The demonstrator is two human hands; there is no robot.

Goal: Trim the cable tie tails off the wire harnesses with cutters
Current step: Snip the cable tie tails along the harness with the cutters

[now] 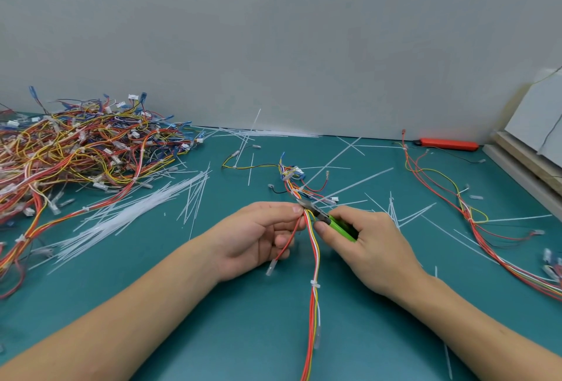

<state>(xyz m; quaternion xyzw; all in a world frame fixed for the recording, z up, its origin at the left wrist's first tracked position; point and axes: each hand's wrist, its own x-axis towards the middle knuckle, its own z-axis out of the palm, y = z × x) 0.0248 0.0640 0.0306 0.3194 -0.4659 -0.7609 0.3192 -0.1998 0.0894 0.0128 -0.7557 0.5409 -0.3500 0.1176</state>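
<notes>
Centrally, the wire harness (312, 246), a thin bundle of red, yellow and white leads, is pinched at its upper end by the left hand (258, 236). The right hand (369, 240) grips green-handled cutters (333, 222), their tip at a white cable tie (304, 202). Beneath lies a smooth teal mat (243, 313) strewn with translucent tie tails (121, 216). A tangled harness pile (76, 149) sits far left; a plain grey wall (273, 30) backs it.
</notes>
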